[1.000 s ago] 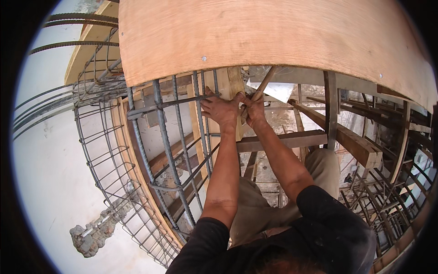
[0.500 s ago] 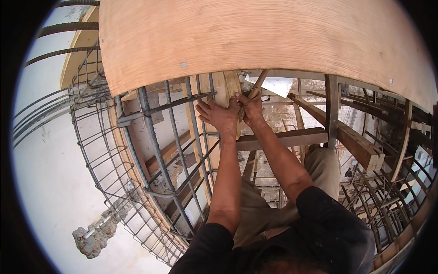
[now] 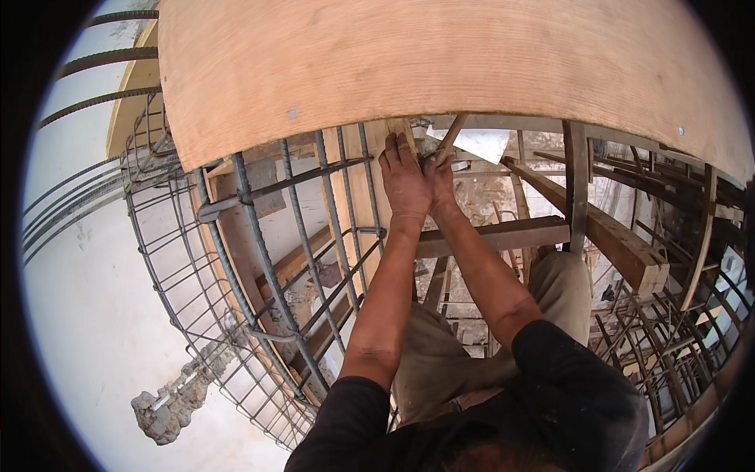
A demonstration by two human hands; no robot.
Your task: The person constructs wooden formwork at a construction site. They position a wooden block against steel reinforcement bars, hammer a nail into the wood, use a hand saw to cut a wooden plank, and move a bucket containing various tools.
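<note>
My left hand [image 3: 406, 179] lies against an upright timber strip [image 3: 399, 126] just under the edge of a large plywood sheet [image 3: 440, 63]. Its fingers point up along the timber, close together. Beside it, touching, my right hand [image 3: 442, 179] is closed round a slim wooden stick [image 3: 451, 135] that slants up to the sheet's lower edge. The left hand partly covers the right hand's fingers and the stick's lower part. A pale wooden board [image 3: 358, 177] stands just left of my hands, behind steel bars.
At left runs a rebar cage [image 3: 263, 236] with thinner wire mesh [image 3: 181, 275] beside a white wall [image 3: 79, 315]. A horizontal timber [image 3: 495, 238] crosses below my forearms. An upright post [image 3: 576, 189] and a long beam [image 3: 629, 248] stand right. More rebar [image 3: 661, 354] lies lower right.
My left hand has shifted up and right, next to my right hand. Its spread fingers have come together on the timber. The right hand keeps its hold on the stick. The view has shifted slightly.
</note>
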